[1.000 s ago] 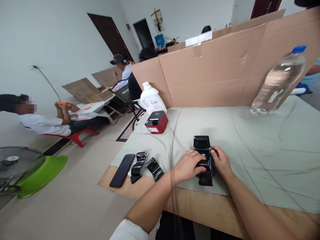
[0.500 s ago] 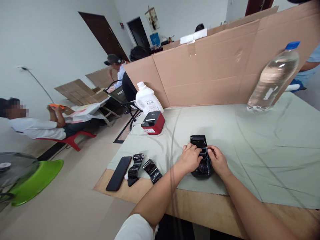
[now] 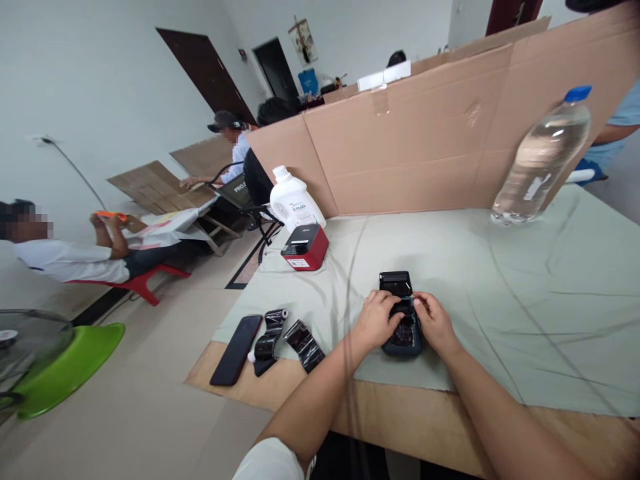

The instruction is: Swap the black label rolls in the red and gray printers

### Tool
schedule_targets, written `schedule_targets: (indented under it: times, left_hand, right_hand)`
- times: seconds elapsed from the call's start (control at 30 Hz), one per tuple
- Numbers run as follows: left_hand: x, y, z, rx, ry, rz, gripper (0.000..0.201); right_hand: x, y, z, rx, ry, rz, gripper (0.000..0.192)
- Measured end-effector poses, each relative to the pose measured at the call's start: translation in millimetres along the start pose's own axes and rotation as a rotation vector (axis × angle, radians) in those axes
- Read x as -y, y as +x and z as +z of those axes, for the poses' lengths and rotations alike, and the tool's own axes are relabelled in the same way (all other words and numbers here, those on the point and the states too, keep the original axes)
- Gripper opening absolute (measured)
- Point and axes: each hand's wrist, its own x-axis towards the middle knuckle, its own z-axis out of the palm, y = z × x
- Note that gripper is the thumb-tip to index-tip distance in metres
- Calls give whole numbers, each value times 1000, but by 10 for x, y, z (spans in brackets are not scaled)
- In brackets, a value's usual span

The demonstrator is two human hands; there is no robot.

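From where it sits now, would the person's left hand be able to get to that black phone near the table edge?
Probably yes. The left hand rests on the small black printer, and the phone lies further to its left. Only two black rolls lie between, low enough to pass over.

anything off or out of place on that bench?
Two loose black rolls lie partly unwound near the table's front edge, beside a phone that overhangs the cloth onto bare wood. The small black printer between the left hand and right hand has its lid flipped open. No spill or damage shows.
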Motion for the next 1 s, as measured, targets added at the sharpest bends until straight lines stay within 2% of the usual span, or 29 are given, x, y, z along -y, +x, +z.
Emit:
schedule_targets:
  times: [0.1, 0.17, 0.23, 0.3, 0.43, 0.5, 0.6, 0.7, 0.83, 0.9, 1.0]
  left_hand:
    - [23, -7, 34, -77, -57, 22, 23]
    - [44, -5, 27, -189, -101, -4, 22]
    - [79, 13, 2, -321, -145, -48, 27]
    - [127, 44, -23, -388, -224, -69, 39]
    - [211, 79, -2, -306, -555, -67, 57]
    - [217, 52, 44, -326, -671, -60, 58]
    - [187, -31, 136, -392, -736, -40, 49]
    - [168, -109, 251, -429, -722, -83, 38]
    - [236, -164, 395, -511, -523, -215, 34]
    - [292, -183, 431, -452, -449, -234, 35]
    - [345, -213, 422, -350, -403, -169, 37]
  right_hand:
    - [-7, -5, 1, 9, 25, -5, 43]
    - [-9, -17, 3, 31, 48, 1, 46]
    - [-3, -34, 9, 48, 55, 3, 52]
    - [12, -51, 18, 38, 62, -5, 57]
    - [51, -68, 23, -57, 125, -9, 53]
    - [57, -68, 16, -94, 134, -24, 49]
    - [46, -66, 6, -108, 108, -57, 45]
    - [39, -63, 3, -110, 36, -76, 43]
    - [71, -66, -7, -65, -187, -180, 42]
    - [97, -76, -18, -14, -264, -213, 43]
    - [139, -102, -36, 30, -245, -183, 45]
